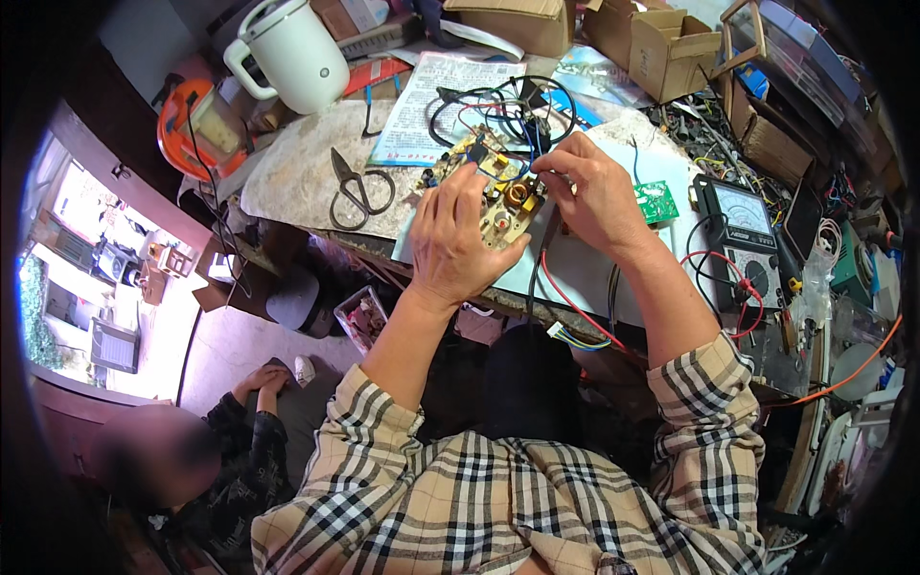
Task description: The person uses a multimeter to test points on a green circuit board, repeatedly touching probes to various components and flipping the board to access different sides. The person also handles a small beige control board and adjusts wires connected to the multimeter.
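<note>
A tan circuit board (498,233) with a copper coil (517,195) and other parts lies on the bench in front of me. My left hand (454,233) grips it from the left, fingers over its far side and thumb along its near edge. The fingers of my right hand (596,192) are pinched together above the board's right side, at the end of a thin blue wire (508,179). Black cables (443,120) loop just beyond the board. To the right of my right hand lies a small green circuit board (656,202).
Scissors (356,192) lie left of my left hand, near a printed sheet (412,129). An analog multimeter (743,235) with red and black leads stands at right. A white jug (292,57) and cardboard boxes (671,53) stand at the back. Another person (240,450) sits at lower left.
</note>
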Tool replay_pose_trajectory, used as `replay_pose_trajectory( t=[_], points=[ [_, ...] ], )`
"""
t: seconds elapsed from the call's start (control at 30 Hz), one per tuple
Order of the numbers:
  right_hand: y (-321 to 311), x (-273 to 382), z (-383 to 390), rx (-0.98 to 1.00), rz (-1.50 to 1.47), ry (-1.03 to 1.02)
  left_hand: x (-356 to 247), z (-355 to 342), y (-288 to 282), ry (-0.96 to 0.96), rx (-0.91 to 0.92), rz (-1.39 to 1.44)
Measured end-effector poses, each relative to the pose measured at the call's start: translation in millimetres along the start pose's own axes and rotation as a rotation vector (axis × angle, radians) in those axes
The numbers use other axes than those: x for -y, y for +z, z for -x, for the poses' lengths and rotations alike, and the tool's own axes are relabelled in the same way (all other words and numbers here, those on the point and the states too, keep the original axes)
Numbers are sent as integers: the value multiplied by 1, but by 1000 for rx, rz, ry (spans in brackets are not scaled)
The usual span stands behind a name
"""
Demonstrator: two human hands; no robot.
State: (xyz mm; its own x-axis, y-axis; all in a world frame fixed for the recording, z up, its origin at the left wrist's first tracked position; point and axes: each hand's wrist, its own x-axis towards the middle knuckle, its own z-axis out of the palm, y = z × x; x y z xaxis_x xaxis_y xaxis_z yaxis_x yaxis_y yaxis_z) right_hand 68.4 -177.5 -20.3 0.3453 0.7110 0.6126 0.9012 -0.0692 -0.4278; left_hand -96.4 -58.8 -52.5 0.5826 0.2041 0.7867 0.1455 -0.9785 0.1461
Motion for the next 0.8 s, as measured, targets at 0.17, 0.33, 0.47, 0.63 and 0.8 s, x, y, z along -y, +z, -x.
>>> replay_pose_trajectory(
  t=[0.17,0.33,0.47,0.63,0.8],
  points=[
    [0,1,1,42,26,-31,1,0,2,-1,-1,-1],
    [-3,3,-1,94,38,-31,0,2,-1,-21,18,2],
    [-1,-1,0,113,49,-10,0,1,2,-36,38,22],
    [2,-1,1,36,-15,4,0,2,2,-45,50,29],
    [-3,9,0,12,-138,-104,-3,0,1,-61,51,21]
  ],
)
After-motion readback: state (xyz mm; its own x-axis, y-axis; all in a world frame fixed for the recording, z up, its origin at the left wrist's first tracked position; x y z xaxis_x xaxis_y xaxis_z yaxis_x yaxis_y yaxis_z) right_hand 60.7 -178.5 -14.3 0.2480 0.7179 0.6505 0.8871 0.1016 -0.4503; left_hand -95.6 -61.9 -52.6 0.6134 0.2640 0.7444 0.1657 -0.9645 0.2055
